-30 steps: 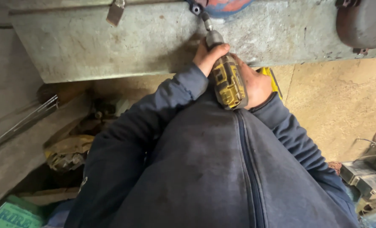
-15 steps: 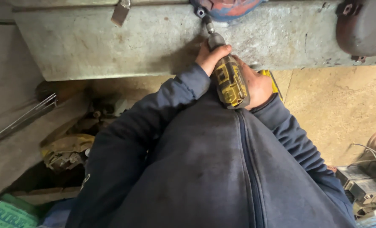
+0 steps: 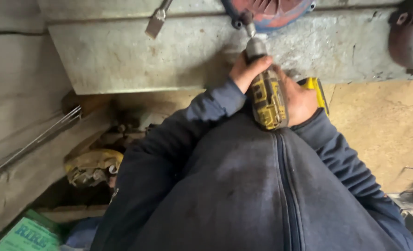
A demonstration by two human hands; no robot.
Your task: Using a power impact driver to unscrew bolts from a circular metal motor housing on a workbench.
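Both my hands are closed on the yellow-and-black cordless power driver [image 3: 267, 100]. My left hand [image 3: 247, 72] wraps the front of its body just behind the grey nose; my right hand [image 3: 298, 100] grips the handle side, fingers [image 3: 255, 62] curled fully shut, no gap visible. The driver points away from my chest, its bit against a fastener at the lower rim of a round red-and-blue metal housing [image 3: 271, 11], just beyond my fingers, mounted on the grey, scuffed metal surface [image 3: 136, 60].

Handling, as I judge it: the driver is rigid and moderately heavy, weighted toward the yellow battery foot [image 3: 317, 90] beside my right hand. The moulded casing looks worn and grimy, so possibly slick. A two-hand hold, one on the handle and one steadying the nose, looks sound against twist.

Packages and labels: a flat green printed carton [image 3: 27, 234] lies on the floor far below and left of my fingers, with pale lettering. The driver's casing carries black panels; I cannot make out any marking. A crumpled yellow-grey work glove [image 3: 92, 167] lies below left, well apart. A flat metal chisel blade [image 3: 157, 21] rests above left of my fingers.
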